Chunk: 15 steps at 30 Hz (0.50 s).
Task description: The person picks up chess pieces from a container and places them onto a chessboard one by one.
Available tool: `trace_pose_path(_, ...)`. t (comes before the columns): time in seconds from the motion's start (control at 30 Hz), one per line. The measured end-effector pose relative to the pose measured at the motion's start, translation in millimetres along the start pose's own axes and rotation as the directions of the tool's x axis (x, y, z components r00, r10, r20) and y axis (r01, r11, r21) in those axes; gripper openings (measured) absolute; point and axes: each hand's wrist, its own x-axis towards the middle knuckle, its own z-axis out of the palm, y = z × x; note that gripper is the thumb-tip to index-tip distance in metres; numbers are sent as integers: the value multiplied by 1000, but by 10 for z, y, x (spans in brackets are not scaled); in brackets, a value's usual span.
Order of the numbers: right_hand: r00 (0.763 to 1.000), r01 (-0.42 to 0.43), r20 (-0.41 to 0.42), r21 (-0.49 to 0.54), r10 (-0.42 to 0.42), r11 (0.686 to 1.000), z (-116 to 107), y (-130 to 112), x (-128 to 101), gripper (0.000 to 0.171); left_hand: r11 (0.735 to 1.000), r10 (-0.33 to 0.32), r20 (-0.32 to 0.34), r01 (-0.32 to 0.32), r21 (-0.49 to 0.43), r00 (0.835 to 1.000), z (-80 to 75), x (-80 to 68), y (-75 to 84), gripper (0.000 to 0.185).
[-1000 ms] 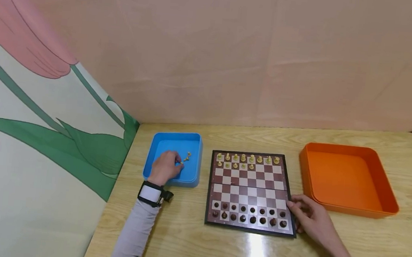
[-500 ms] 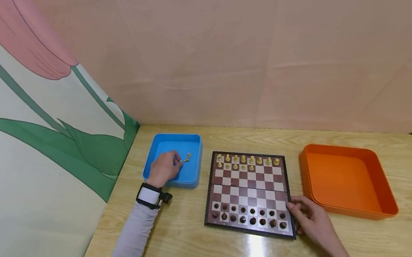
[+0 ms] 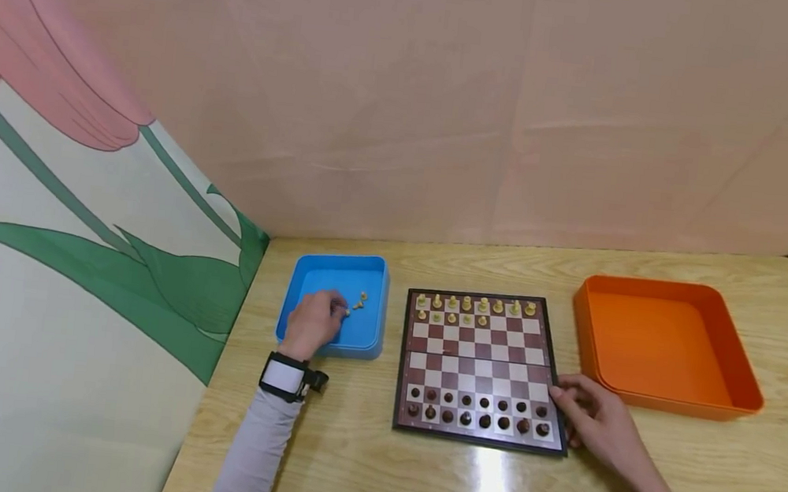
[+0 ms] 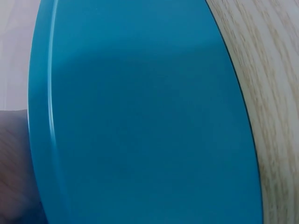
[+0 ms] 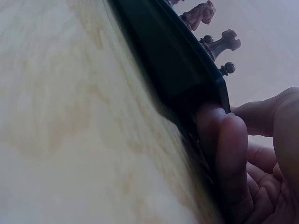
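Observation:
My left hand [image 3: 316, 319] reaches into the blue box [image 3: 338, 263], its fingers curled and their tips at a small cream chess pawn [image 3: 348, 313]. Two more cream pieces [image 3: 361, 301] lie just beyond the fingertips. In the left wrist view the outer wall of the blue box [image 4: 145, 116] fills most of the picture and the fingertips are hidden. My right hand [image 3: 595, 414] grips the right edge of the chessboard [image 3: 491, 349], thumb along the upper rim. The right wrist view shows fingers [image 5: 232, 149] of that hand against the board's dark side.
Cream chess pieces [image 3: 482, 305] stand in two rows along the board's far side. Dark chess pieces [image 3: 484, 421] fill two rows at the near side. An orange box [image 3: 650, 401] stands right of the board on the wooden table [image 3: 372, 474]. A cloth wall [image 3: 505, 130] rises behind.
The left hand's fingers shift slightly at the pawn inside the blue box. The right hand stays on the board's edge, and the pieces on the board have not moved.

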Motion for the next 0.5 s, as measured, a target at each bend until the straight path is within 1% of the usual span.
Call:
trace_pose_path(0.2, 1000, -13, 2, 4, 13, 1000, -1, -1, -3, 49, 999, 38, -50, -39, -12, 998, 0, 5, 10, 9)
trace_pose_path(0.4, 1000, -11, 2, 13, 11, 1000, -1, -8, -4, 49, 998, 67, -59, -67, -5, 996, -1, 2, 15, 11)
trace_pose_path(0.5, 1000, -1, -1, 16, 1, 1000, 2, -12, 3, 48, 997, 70, -63, -71, -5, 996, -8, 3, 30, 14)
